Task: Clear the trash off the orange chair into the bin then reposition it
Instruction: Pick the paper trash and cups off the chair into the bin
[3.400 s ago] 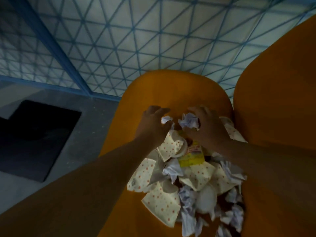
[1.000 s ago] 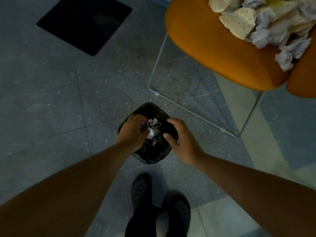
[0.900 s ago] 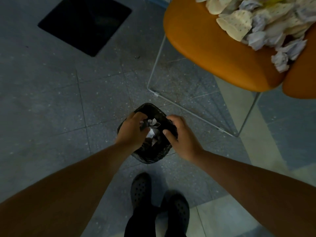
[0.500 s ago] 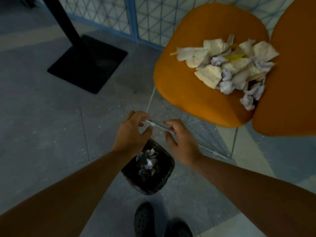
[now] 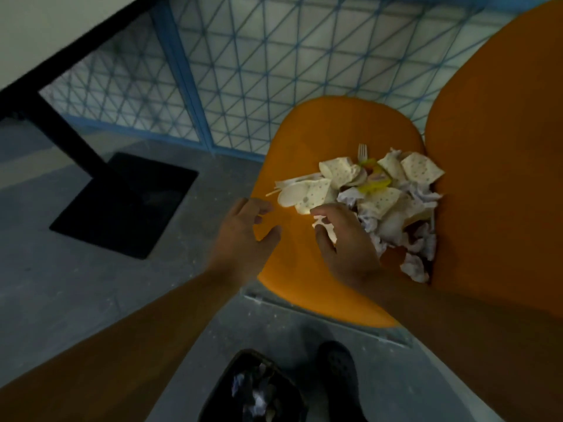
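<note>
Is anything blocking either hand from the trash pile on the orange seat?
Nothing visible. The left hand and right hand hover over bare seat, right fingertips at the edge of the trash pile. The bin sits open on the floor below.

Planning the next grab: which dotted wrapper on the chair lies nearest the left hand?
The dotted wrapper at the pile's left edge, beside the white utensils, lies closest to the left hand. The other wrappers sit deeper toward the backrest.

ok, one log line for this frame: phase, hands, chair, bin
phase: reach for trash pile | left hand: open | right hand: open | orange chair: littered | bin: on floor, part-filled
</note>
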`<move>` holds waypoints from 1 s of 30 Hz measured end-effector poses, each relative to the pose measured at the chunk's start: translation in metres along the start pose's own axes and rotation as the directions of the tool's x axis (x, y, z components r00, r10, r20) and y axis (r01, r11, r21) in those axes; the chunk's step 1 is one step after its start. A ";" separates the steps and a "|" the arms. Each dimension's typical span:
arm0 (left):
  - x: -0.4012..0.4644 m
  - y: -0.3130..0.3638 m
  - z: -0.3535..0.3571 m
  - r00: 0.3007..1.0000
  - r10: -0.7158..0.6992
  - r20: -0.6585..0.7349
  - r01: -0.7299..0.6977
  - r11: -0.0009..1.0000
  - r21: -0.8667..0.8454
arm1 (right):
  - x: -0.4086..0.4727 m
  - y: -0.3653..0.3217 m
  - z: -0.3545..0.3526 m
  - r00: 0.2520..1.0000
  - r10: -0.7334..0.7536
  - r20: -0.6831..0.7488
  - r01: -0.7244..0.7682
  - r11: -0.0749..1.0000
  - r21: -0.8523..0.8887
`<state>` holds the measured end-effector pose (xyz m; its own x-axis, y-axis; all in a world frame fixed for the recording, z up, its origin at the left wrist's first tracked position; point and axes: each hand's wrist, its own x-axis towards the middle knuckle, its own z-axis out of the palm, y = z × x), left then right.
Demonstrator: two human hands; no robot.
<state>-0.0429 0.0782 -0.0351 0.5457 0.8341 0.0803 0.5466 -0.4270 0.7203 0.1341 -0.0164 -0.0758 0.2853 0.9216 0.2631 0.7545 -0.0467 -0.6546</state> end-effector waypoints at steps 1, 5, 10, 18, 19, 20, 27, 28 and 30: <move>0.014 0.002 0.007 1.000 0.003 0.001 -0.003 1.000 -0.008 | 0.014 0.012 -0.005 1.000 0.009 -0.012 -0.009 1.000 -0.005; 0.073 0.004 0.040 0.998 -0.044 0.047 0.044 0.999 0.003 | 0.074 0.067 -0.022 0.991 0.085 -0.102 -0.084 0.996 0.012; 0.130 0.004 0.087 0.980 -0.131 0.149 0.110 0.984 0.143 | 0.131 0.129 -0.030 0.987 0.152 -0.053 -0.154 0.988 -0.033; 0.169 0.001 0.127 0.936 -0.272 0.224 0.164 0.899 0.407 | 0.174 0.172 -0.013 0.959 0.190 0.210 -0.166 0.978 -0.128; 0.172 0.002 0.128 0.936 -0.266 0.231 0.152 0.895 0.419 | 0.177 0.173 -0.010 0.956 0.197 0.219 -0.169 0.976 -0.139; 0.174 0.003 0.129 0.936 -0.260 0.239 0.139 0.893 0.429 | 0.179 0.174 -0.007 0.952 0.205 0.225 -0.174 0.973 -0.150; 0.188 0.014 0.124 0.953 -0.232 0.193 0.114 0.868 0.484 | 0.190 0.176 0.002 0.948 0.217 0.231 -0.175 0.966 -0.190; 0.190 0.016 0.123 0.956 -0.229 0.182 0.116 0.866 0.486 | 0.190 0.178 0.001 0.948 0.219 0.232 -0.178 0.967 -0.183; 0.190 0.018 0.120 0.961 -0.230 0.154 0.127 0.861 0.492 | 0.190 0.177 -0.003 0.954 0.216 0.207 -0.184 0.969 -0.166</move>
<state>0.1474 0.1872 -0.0895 0.4964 0.8460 -0.1947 0.8528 -0.4334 0.2913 0.3236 0.1489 -0.1397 0.3131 0.9490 -0.0369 0.7767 -0.2782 -0.5650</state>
